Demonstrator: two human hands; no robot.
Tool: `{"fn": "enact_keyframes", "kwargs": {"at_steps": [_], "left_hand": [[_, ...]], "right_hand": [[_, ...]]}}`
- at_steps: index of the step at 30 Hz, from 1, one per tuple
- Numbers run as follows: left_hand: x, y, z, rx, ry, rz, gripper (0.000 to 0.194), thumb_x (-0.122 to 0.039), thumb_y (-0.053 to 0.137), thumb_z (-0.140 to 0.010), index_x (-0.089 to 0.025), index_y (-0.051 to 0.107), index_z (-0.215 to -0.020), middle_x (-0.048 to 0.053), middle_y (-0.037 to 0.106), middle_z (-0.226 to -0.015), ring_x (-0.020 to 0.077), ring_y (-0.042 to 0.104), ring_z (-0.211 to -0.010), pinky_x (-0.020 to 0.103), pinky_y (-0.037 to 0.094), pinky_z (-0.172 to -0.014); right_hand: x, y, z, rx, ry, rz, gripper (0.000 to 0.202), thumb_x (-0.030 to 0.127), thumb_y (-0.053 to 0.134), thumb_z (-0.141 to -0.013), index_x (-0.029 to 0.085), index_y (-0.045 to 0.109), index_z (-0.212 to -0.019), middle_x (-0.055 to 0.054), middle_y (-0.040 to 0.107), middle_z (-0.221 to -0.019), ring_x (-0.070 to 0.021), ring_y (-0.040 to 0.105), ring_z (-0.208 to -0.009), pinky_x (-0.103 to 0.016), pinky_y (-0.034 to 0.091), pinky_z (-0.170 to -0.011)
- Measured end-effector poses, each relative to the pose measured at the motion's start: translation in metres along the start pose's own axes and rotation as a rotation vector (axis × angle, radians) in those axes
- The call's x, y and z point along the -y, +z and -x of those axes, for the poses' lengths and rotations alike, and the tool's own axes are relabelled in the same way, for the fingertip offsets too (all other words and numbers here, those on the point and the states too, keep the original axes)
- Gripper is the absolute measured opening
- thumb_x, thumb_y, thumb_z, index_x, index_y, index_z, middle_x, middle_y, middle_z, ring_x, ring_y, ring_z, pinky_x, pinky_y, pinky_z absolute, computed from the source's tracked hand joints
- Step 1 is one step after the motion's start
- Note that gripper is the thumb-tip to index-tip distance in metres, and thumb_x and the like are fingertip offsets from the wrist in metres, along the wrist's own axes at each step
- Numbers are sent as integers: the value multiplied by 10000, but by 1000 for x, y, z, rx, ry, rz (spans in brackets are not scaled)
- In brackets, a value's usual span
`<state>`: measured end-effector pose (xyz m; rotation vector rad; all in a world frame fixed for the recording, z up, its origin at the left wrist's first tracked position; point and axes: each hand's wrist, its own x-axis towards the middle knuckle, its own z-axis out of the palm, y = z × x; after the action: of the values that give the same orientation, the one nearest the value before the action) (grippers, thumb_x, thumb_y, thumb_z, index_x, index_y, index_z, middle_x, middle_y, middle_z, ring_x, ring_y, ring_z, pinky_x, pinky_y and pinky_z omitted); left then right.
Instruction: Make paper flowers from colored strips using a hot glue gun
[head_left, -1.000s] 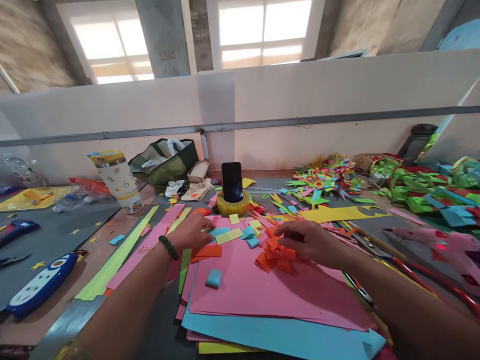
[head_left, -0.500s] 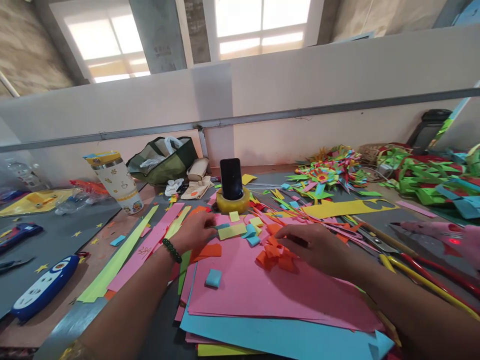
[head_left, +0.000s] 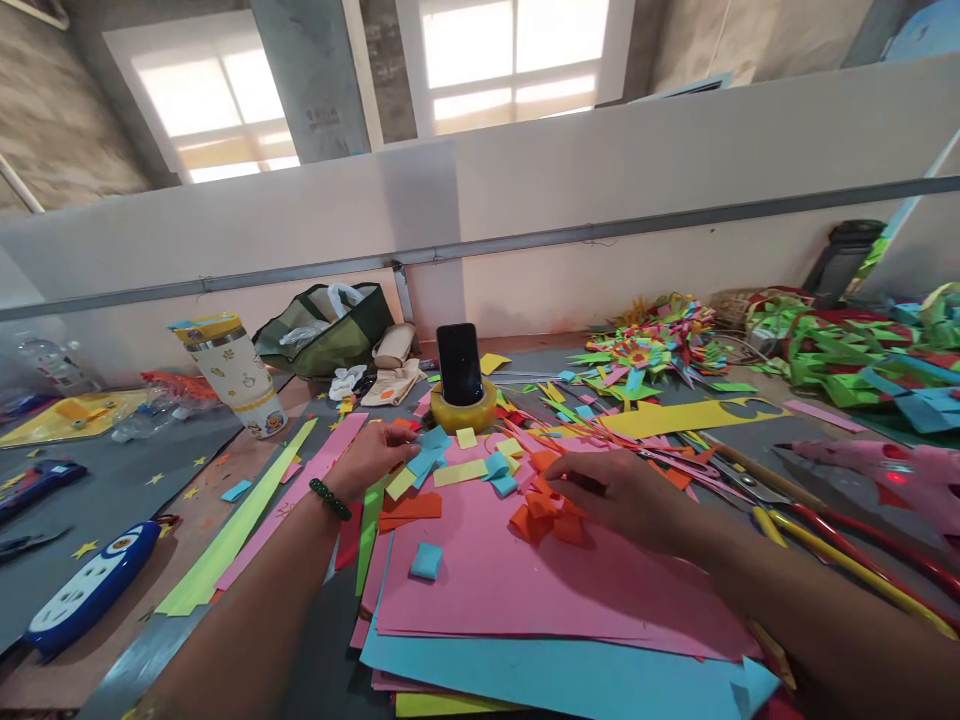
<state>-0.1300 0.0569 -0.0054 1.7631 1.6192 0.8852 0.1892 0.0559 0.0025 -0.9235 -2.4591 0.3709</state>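
Observation:
My left hand (head_left: 367, 458), with a green bead bracelet at the wrist, pinches a blue paper piece (head_left: 429, 450) lifted just above the pink sheets (head_left: 525, 580). My right hand (head_left: 622, 495) rests on a cluster of orange folded paper pieces (head_left: 546, 512) lying on the same pink sheet. Small yellow-green paper strips (head_left: 459, 472) and more blue folded bits (head_left: 498, 470) lie between the two hands. A single blue folded piece (head_left: 425, 560) sits nearer to me on the pink sheet.
A phone (head_left: 459, 362) stands in a yellow tape roll (head_left: 463, 410) behind the hands. A patterned bottle (head_left: 236, 372) and a green bag (head_left: 330, 325) stand at back left. Paper flowers (head_left: 652, 350) and green scraps lie at right, with scissors (head_left: 750, 490) and a pink glue gun (head_left: 877, 470).
My left hand has lifted a blue paper piece off the sheet and moved slightly back. My right hand stays on the orange pieces.

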Motion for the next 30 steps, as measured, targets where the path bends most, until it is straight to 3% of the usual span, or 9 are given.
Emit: {"fn": "enact_keyframes", "kwargs": {"at_steps": [3, 7, 9, 16, 21, 27, 30], "left_hand": [[1, 3, -1, -13, 20, -40, 242, -353, 597, -669, -153, 713, -741, -5, 600, -592, 137, 500, -549, 236, 367, -504], [3, 9, -1, -57, 66, -91, 191, -337, 570, -685, -173, 665, -664, -17, 578, -587, 145, 497, -577, 239, 356, -528], [5, 11, -1, -81, 88, -103, 183, -337, 547, -702, -179, 631, -660, -28, 548, -573, 139, 482, -559, 233, 332, -509], [0, 13, 2, -80, 40, -65, 323, -362, 508, -749, -169, 627, -979, -30, 584, -578, 142, 500, -472, 233, 340, -453], [-11, 8, 3, -98, 49, 164, 392, -419, 620, -652, -135, 667, -918, 34, 686, -717, 159, 574, -570, 254, 421, -512], [-20, 10, 9, 33, 50, 385, 404, -448, 699, -623, -152, 676, -896, 52, 707, -792, 187, 637, -666, 304, 503, -626], [-23, 15, 11, 79, 64, 383, 396, -443, 706, -621, -155, 679, -891, 52, 704, -822, 182, 631, -690, 288, 489, -629]], "right_hand": [[-1, -3, -1, -62, -17, -5, 240, 293, 465, -894, 184, 675, -856, -19, 659, -696, -96, 540, -577, -189, 391, -544], [-4, -6, 0, -292, 21, -9, 244, 325, 496, -881, 161, 676, -858, -10, 609, -617, -89, 465, -523, -192, 364, -509], [-5, -5, 0, -339, 27, -14, 254, 334, 497, -883, 154, 674, -849, 1, 577, -583, -84, 434, -506, -191, 349, -497], [-3, 5, 3, -229, -82, -70, 212, 271, 482, -889, 157, 655, -842, 6, 578, -610, -73, 444, -524, -178, 350, -513], [2, 5, -2, -261, 32, -116, 242, 328, 486, -892, 160, 660, -904, -13, 607, -674, -87, 454, -552, -197, 365, -523], [42, -7, -25, 3, 171, -164, 273, 367, 523, -861, 166, 630, -1013, -39, 632, -814, -121, 543, -661, -224, 406, -573], [50, -3, -49, -6, 231, -220, 264, 387, 571, -828, 176, 632, -975, -53, 631, -912, -142, 566, -749, -240, 409, -612]]}}
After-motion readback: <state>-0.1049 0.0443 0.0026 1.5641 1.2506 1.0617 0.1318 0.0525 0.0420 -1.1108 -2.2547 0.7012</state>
